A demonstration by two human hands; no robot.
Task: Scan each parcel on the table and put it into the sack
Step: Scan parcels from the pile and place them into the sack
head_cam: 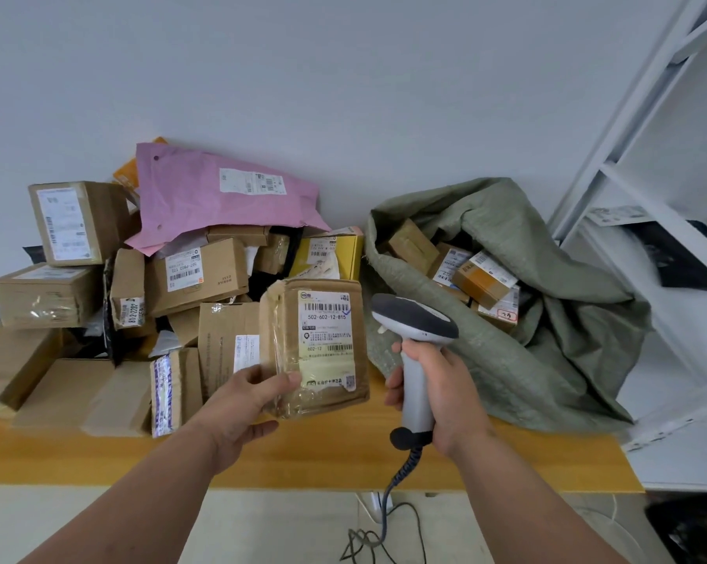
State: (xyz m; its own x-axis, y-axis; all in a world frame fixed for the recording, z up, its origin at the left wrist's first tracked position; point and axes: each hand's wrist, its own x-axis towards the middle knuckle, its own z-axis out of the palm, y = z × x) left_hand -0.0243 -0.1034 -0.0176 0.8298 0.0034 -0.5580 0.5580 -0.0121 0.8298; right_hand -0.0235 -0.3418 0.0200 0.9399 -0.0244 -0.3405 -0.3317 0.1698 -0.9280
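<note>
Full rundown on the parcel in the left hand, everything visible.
The parcel is a small brown cardboard box, wrapped in glossy clear tape and a bit dented at the corners. Its face carries a white shipping label with barcodes and the number 502-602-12-815, above a cream sticker with a QR code. It is held upright above the table, label toward the camera. The left hand grips its lower left corner, thumb on the front. The scanner sits just right of it, apart.

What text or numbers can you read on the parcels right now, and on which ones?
"502-602-12-815": label of the held parcel, under its barcode.
"602-12": same label, lower down.
"81-2-2282": sticker on the small box, reading sideways.
Labels on the pink mailer and the sack's parcels: too small to read.
</note>
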